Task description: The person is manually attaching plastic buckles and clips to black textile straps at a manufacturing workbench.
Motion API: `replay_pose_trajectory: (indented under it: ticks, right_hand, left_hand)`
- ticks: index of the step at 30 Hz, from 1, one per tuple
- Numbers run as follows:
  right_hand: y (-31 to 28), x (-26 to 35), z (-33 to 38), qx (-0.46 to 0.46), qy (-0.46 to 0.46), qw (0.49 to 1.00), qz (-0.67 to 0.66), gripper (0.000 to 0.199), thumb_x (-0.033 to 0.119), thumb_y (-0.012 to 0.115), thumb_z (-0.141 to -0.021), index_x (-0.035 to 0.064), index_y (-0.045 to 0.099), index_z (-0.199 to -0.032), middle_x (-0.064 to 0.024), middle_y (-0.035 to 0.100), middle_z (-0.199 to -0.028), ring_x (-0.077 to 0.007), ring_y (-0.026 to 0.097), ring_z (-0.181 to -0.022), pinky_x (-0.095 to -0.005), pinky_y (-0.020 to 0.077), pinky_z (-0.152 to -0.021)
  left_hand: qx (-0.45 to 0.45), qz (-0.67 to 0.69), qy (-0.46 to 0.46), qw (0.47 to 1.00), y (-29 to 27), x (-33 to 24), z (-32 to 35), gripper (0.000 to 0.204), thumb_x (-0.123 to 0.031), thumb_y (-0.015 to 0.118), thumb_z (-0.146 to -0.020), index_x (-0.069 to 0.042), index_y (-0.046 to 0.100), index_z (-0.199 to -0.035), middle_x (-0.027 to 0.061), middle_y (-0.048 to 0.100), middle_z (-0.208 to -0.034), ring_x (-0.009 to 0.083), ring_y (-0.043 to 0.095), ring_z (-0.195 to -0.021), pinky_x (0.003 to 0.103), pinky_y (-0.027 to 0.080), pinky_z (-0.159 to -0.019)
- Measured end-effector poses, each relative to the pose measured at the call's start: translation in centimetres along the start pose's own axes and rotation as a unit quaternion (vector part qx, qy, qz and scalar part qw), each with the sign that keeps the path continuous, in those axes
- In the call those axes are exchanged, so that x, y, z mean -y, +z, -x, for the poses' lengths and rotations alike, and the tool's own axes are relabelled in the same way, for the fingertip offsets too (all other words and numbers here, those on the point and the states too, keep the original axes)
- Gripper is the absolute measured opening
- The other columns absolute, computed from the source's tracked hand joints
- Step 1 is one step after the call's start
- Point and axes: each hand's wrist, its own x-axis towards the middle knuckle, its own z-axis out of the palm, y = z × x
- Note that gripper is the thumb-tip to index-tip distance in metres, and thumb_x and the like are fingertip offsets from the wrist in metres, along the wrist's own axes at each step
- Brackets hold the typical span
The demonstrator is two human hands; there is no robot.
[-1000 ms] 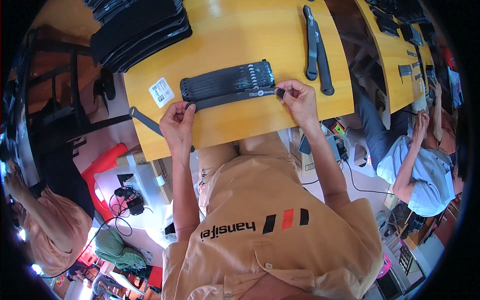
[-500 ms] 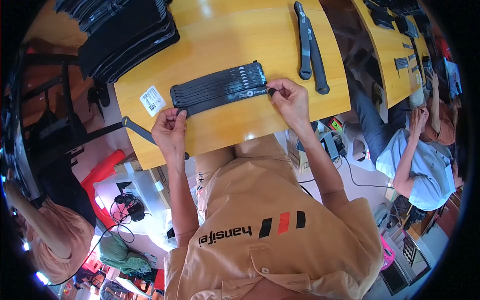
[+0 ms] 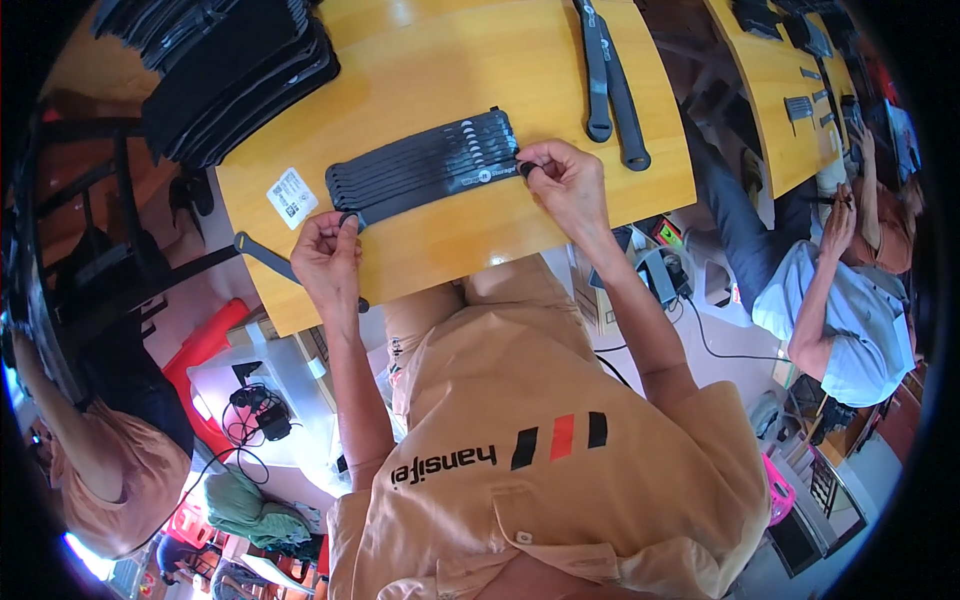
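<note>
A fanned row of black straps (image 3: 415, 160) lies overlapped on the yellow table, with rounded ends at the left and pale printed marks toward the right. My left hand (image 3: 330, 258) pinches the left end of the nearest black strap (image 3: 425, 200). At that strap's other end, my right hand (image 3: 568, 195) has thumb and fingers closed on its dark tip. The strap runs nearly straight between both hands, along the near side of the row. Another loose strap (image 3: 268, 259) passes beside my left hand, partly hidden by it.
A thick pile of black straps (image 3: 240, 95) stands at the far left of the table (image 3: 450, 258). Beside the row lies a white label (image 3: 292, 197). Two long straps (image 3: 622, 105) rest at the far right. Co-workers (image 3: 835, 310) sit on both sides.
The table and the things on it appear shifted slightly left and up in view. Both hands keep their pinch on the strap's ends, and the strap stays along the row.
</note>
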Motion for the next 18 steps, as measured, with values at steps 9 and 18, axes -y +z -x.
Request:
replay_pose_trajectory:
  ticks: [9,18]
  right_hand:
    - [-0.02,-0.11,0.08,0.002,0.015,1.000,0.000,0.015,-0.007,0.057,-0.070,-0.0020,0.064,-0.083,-0.0033,0.059,-0.064,-0.0058,0.052,-0.055,-0.0203,0.0429,-0.051]
    - [0.23,0.04,0.03,0.002,-0.019,1.000,0.024,0.018,-0.010,0.050,-0.073,-0.0041,0.062,-0.086,-0.0016,0.058,-0.067,-0.0037,0.049,-0.049,-0.0173,0.0389,-0.043]
  left_hand:
    - [-0.008,-0.024,-0.011,1.000,0.21,-0.50,0.18,0.009,-0.004,0.064,-0.079,0.000,0.056,-0.081,0.0009,0.054,-0.062,0.0047,0.047,-0.047,0.018,0.036,-0.041]
    - [-0.017,-0.048,-0.002,0.999,0.37,-0.59,0.08,0.009,-0.004,0.064,-0.079,0.000,0.056,-0.079,0.0012,0.054,-0.060,0.0049,0.046,-0.046,0.018,0.035,-0.040]
